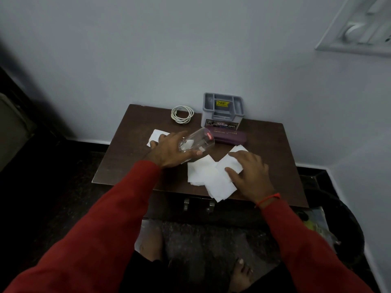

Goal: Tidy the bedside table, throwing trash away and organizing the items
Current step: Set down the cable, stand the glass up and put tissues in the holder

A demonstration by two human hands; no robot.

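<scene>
On the dark wooden worktop [264,149] I see a gray organizer box [222,111] at the back. My right hand [249,172] lies flat, fingers spread, on white paper sheets [207,176]. My left hand [169,149] grips a tilted clear glass [196,141] above the worktop, beside a coiled white cable [182,114].
</scene>
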